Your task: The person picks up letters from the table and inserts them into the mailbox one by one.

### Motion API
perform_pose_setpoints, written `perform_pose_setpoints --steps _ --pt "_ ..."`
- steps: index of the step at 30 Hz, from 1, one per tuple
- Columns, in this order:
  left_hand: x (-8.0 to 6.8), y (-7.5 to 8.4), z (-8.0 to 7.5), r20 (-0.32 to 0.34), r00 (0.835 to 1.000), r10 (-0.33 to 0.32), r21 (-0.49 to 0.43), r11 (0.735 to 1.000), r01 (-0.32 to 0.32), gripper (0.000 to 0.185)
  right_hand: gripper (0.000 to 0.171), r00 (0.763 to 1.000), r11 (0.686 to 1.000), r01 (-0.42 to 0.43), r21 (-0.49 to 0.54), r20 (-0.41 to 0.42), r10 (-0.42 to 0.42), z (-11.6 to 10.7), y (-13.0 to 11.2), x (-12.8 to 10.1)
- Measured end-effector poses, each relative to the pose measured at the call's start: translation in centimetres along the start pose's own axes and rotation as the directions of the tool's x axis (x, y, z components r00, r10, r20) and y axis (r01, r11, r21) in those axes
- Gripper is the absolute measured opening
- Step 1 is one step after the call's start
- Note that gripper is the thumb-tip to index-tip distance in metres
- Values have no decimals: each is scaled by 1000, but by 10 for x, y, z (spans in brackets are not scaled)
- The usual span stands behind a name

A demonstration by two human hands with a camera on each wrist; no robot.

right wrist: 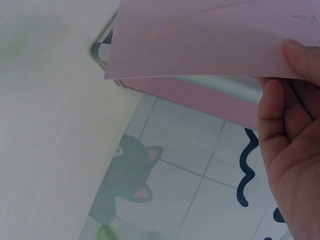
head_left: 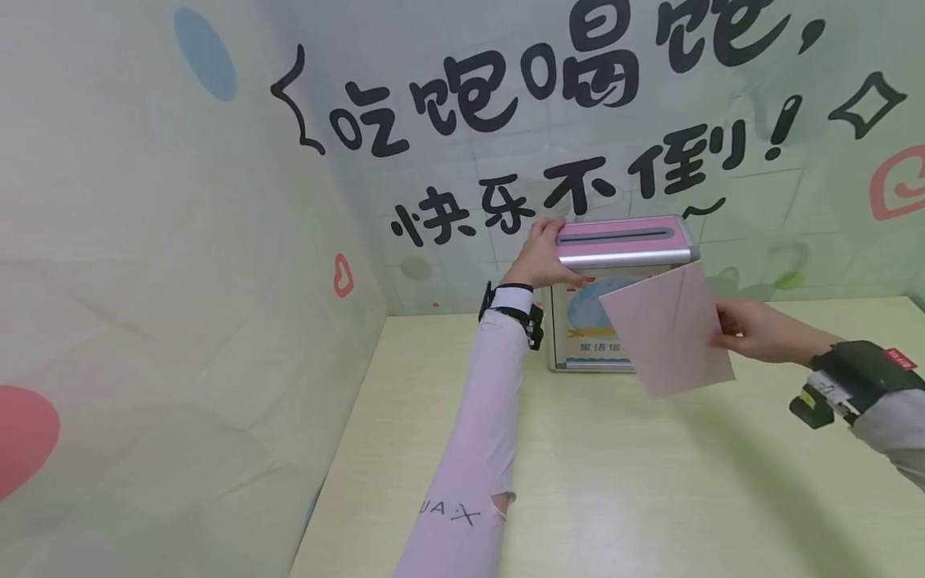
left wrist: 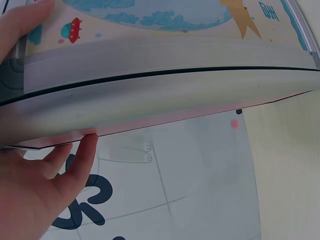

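A letter box (head_left: pixel 614 258) with a pink top, a long slot (head_left: pixel 617 236) and a silver frame stands against the back wall. My left hand (head_left: pixel 543 261) grips its upper left corner, thumb on the front and fingers over the top; the left wrist view shows those fingers (left wrist: pixel 87 155) at the pink edge. A pink envelope (head_left: pixel 672 329) is held tilted before the right part of the box, hiding some of its printed front. My right hand (head_left: pixel 755 331) pinches the envelope by its right edge. In the right wrist view, small handwriting shows near the thumb (right wrist: pixel 302 57).
The box stands on a pale wooden table (head_left: pixel 614 466), at its back edge. Behind it rises a wall sheet (head_left: pixel 448 281) with large black lettering and drawings. Another printed sheet (head_left: pixel 181 281) covers the left side wall.
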State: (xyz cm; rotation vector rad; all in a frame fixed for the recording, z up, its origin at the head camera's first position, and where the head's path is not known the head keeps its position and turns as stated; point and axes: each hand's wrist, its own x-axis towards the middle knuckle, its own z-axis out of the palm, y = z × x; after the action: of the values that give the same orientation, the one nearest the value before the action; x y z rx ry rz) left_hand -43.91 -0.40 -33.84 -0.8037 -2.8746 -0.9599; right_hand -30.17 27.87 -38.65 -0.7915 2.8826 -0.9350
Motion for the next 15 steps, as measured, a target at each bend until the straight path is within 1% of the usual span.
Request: perform_pose_setpoints --steps 4,9,12,15 --pt "0 0 0 -2 1000 -2 -8 1000 2 104 35 1000 1000 -4 1 -25 4 -11 -6 4" --pt "0 -1 0 -9 1000 -2 -4 1000 2 105 31 996 999 46 -23 -76 -48 -22 -12 12" --pt "0 -1 1 -14 1000 -4 -7 1000 4 105 34 992 997 74 -27 -98 -77 -28 -18 18" --pt "0 -1 1 -16 1000 -7 -10 1000 7 105 39 992 997 73 -27 -102 -75 -34 -23 23"
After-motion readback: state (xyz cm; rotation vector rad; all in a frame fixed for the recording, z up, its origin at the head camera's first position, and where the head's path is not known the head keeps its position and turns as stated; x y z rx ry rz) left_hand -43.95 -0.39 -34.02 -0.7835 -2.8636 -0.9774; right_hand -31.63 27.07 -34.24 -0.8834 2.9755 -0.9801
